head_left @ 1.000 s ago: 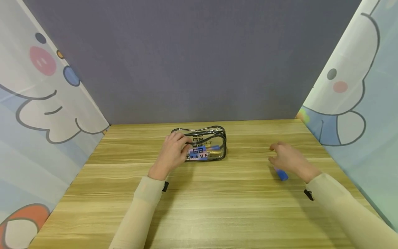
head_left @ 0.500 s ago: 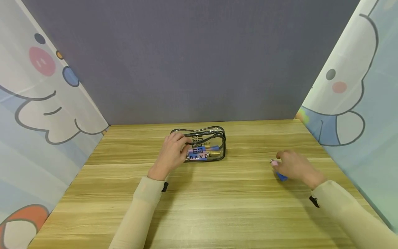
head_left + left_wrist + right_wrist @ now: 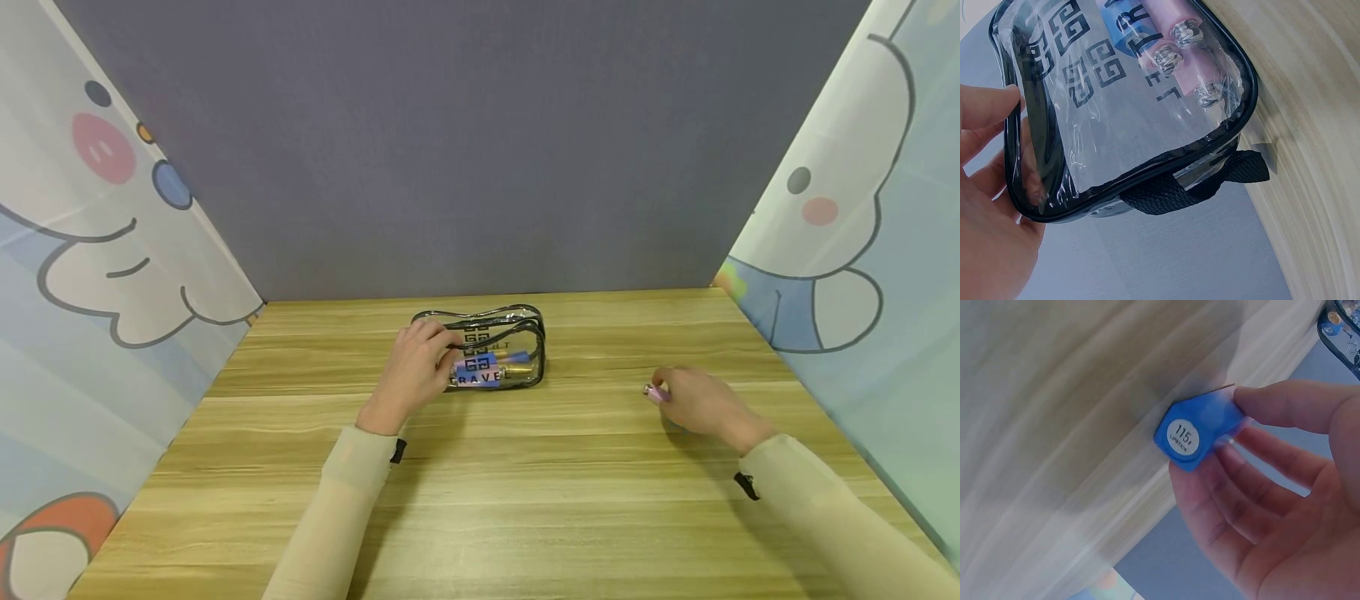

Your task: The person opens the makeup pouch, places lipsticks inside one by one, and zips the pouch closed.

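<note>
Left hand (image 3: 412, 371) pinches upper rim of clear, black-trimmed pouch (image 3: 1129, 137), which stands on counter (image 3: 480, 517). Inside pouch: pink and blue tubes (image 3: 1194, 70) with silvery ends. Black strap (image 3: 1166, 194) loops from pouch's end. Right hand (image 3: 701, 404) grips lipstick (image 3: 1191, 431) between thumb and fingers, round label on blue end, pink part poking out toward pouch. Lipstick low over counter's right part, well apart from pouch; contact with wood cannot be told. Gray panel (image 3: 480, 150) behind counter, cartoon-print curtains (image 3: 832, 242) either side.
</note>
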`<state>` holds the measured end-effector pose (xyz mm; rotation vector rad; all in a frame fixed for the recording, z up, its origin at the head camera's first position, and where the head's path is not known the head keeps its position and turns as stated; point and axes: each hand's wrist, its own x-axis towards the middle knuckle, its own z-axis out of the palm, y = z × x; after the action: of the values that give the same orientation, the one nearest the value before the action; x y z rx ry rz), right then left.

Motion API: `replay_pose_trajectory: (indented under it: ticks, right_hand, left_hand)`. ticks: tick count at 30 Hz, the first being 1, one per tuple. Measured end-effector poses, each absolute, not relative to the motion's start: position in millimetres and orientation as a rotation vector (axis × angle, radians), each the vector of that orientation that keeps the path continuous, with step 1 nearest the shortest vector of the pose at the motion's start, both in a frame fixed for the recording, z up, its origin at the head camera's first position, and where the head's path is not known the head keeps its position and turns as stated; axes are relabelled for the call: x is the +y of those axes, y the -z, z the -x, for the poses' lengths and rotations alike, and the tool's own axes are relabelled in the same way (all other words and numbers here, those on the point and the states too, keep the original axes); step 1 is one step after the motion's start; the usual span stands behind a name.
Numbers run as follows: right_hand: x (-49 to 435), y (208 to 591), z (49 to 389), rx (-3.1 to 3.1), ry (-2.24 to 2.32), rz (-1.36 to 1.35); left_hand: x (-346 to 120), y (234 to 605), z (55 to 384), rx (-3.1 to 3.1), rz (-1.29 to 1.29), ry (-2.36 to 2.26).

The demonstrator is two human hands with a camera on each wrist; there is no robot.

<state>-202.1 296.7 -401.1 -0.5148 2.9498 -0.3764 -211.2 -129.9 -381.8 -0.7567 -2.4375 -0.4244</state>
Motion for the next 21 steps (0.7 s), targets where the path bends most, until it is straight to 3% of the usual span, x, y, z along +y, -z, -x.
replay_pose_trajectory:
  ticks: [12, 21]
  right_hand:
    - [293, 410, 208, 3.087, 0.318, 0.870]
    - [296, 413, 210, 3.097, 0.331, 0.833]
  left_hand:
    - [-130, 383, 212, -2.430, 0.760, 0.424]
    - [-130, 382, 212, -2.416, 0.766, 0.424]
